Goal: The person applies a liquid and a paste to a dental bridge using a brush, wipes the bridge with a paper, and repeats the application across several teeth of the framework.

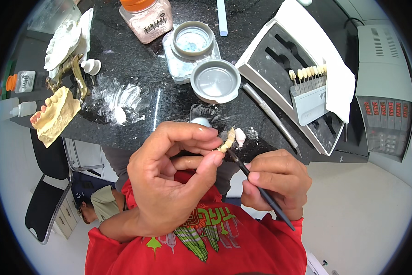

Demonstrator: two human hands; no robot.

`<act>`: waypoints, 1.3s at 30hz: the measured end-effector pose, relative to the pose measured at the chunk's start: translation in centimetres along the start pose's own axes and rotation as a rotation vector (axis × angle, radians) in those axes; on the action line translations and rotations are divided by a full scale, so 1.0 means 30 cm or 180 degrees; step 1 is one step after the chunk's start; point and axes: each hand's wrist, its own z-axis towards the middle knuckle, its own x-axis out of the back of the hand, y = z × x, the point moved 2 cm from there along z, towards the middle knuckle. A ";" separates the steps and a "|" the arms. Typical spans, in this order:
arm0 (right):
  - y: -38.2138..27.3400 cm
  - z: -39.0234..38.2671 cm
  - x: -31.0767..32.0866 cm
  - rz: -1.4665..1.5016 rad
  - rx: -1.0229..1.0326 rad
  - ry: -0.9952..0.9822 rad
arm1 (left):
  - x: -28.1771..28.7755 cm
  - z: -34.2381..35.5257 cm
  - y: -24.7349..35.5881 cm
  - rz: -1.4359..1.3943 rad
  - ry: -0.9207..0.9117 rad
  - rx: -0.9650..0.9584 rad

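Between thumb and fingertips, my left hand (169, 169) pinches a small curved dental bridge (228, 139) of yellowish teeth. My right hand (279, 181) grips a thin dark brush (265, 196) like a pen, its tip touching or very near the bridge's lower part. Just behind the bridge lies a white lump (240, 136) on the black counter. A yellowish plaster dental model (54, 116) with a row of teeth stands at the left, by a brass-coloured articulator (80, 82).
An open grey-rimmed jar (193, 40) and a grey lid (215, 81) stand ahead. White powder (120, 101) is smeared left. A metal-coloured pen-like tool (272, 117) lies by a white case with a tooth shade guide (310, 98). An orange-lidded jar (148, 23) stands at the back. Another person (100, 204) is lower left.
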 end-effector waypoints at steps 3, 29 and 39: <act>0.004 -0.002 0.003 0.0015 0.0014 0.0005 | -0.001 0.000 -0.001 0.0003 0.0012 0.0013; -0.030 -0.028 0.153 -0.0272 0.0244 0.1064 | 0.005 0.000 0.000 -0.0005 -0.0050 -0.0062; -0.023 -0.031 0.100 -0.0096 -0.0973 0.0765 | -0.008 0.007 -0.014 0.0073 -0.0082 -0.0290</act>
